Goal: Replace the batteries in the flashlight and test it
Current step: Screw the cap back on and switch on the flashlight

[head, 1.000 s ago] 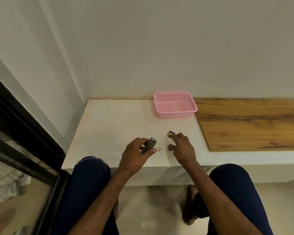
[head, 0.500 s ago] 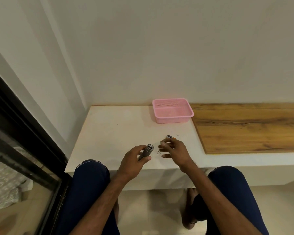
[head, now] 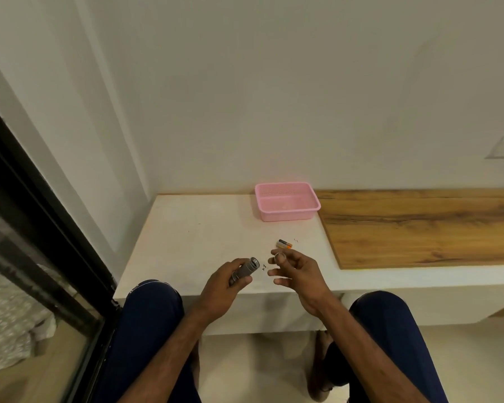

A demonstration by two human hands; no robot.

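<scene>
One flashlight, a short grey metal tube, lies in the left hand, whose grip is clenched round its barrel. Its open end, ringed with a bright rim, tilts toward one o'clock above the near edge of the white table. At three o'clock from it, a little apart, the right hand is raised with its grip pinched on one small round thing between thumb and forefinger; it is too small to tell what it is, and the other fingers are spread loose. One battery, black with an orange end, lies flat on the table at twelve o'clock from that hand, just beyond the fingertips and not touching them. A few tiny dark specks sit on the table between the two hands. One pink basket stands at twelve o'clock from the battery, well apart, against the wall. One wooden board adjoins the table at three o'clock.
</scene>
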